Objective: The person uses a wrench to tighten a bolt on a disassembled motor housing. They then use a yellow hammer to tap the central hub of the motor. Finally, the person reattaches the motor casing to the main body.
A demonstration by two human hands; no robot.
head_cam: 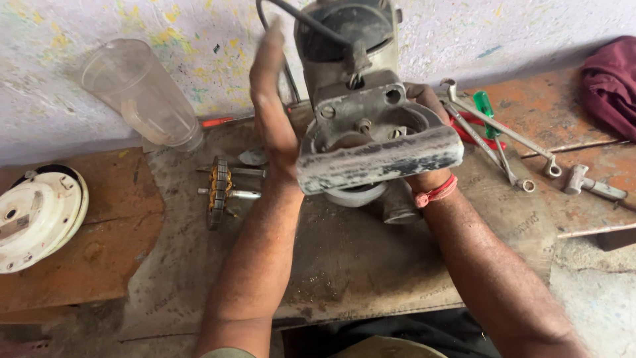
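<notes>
1. The grey motor housing (371, 126) is held tilted above the surface (344, 258), its base facing the camera, a black cord at its top.
2. The left hand (271, 106) is flat and wide open, fingers raised, palm against the housing's left side.
3. The right hand (424, 132) is mostly hidden behind the housing; its grip cannot be told.
4. A rotor (222, 191) lies on the surface left of the left forearm.
5. Spanners (503, 142) and a green-handled screwdriver (487, 109) lie to the right.
6. A clear jar (142, 96) leans against the wall.
</notes>
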